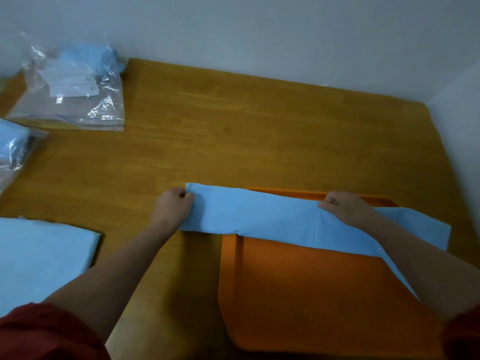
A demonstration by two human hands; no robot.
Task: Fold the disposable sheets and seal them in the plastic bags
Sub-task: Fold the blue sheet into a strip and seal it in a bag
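A light blue disposable sheet [259, 214], folded into a long strip, lies across the far part of an orange tray [298, 294] and onto the wooden table [207, 126]. My left hand [174, 205] pinches the strip's left end. Farther right, my right hand [342, 205] grips its upper edge; beyond that hand the sheet runs on under my forearm. A stack of blue sheets [39, 255] lies at the near left. Clear plastic bags [75, 94] sit at the far left, with crumpled blue material [104, 57] behind them.
A bagged blue sheet [13, 149] lies at the left edge. White walls close the table off at the back and on the right. The tray takes up the near right of the table. Red sleeves show at the bottom corners.
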